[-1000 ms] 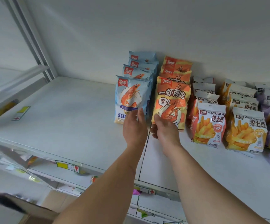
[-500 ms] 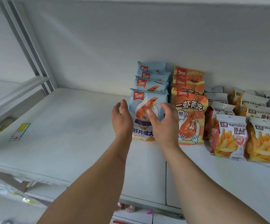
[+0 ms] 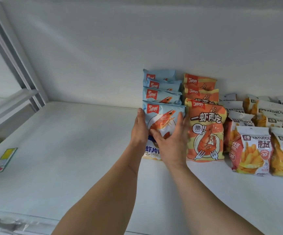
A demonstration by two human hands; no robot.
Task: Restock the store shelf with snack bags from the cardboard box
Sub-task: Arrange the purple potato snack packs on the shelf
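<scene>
White shelf (image 3: 69, 150). Both hands bracket the front blue bag (image 3: 164, 119): left hand (image 3: 140, 131) flat on its left edge, right hand (image 3: 170, 143) spread across its face, likely squaring it upright. Behind it, three more blue bags; orange row (image 3: 205, 131) touching its right side. Box not visible.

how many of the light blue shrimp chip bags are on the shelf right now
4 in one row: the front blue bag between both hands, a second behind it, a third, and the rearmost by the wall. More may be hidden behind.
</scene>
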